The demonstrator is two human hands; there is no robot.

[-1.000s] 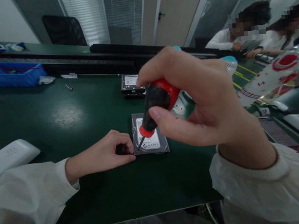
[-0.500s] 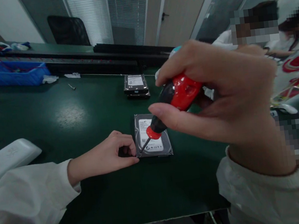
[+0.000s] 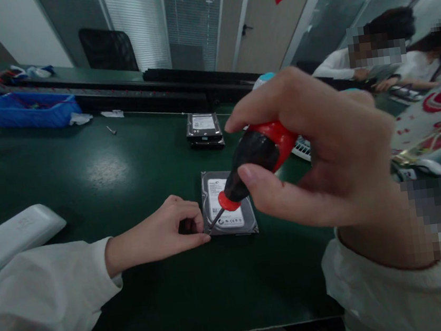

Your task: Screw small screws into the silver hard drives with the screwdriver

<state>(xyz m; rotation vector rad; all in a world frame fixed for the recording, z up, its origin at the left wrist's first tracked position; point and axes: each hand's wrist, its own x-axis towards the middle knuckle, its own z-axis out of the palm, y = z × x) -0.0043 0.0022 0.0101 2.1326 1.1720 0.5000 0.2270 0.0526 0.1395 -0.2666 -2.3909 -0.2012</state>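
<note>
A hard drive (image 3: 246,221) with a white label lies flat on the dark green table (image 3: 125,165). My right hand (image 3: 323,159) is closed around a red and black screwdriver (image 3: 253,156), whose tip rests at the drive's near left corner. My left hand (image 3: 164,233) lies on the table with curled fingers, thumb and fingertips touching the drive's left edge at that same corner.
A stack of two more hard drives (image 3: 204,129) sits further back. A white device (image 3: 13,237) lies at the left, a blue bin (image 3: 27,110) at the far left, a small loose part (image 3: 112,130) near it. Two people (image 3: 371,58) sit at the right.
My right hand has turned the screwdriver handle, showing more black now, with the tip staying at the same corner. My left hand has stayed against the drive.
</note>
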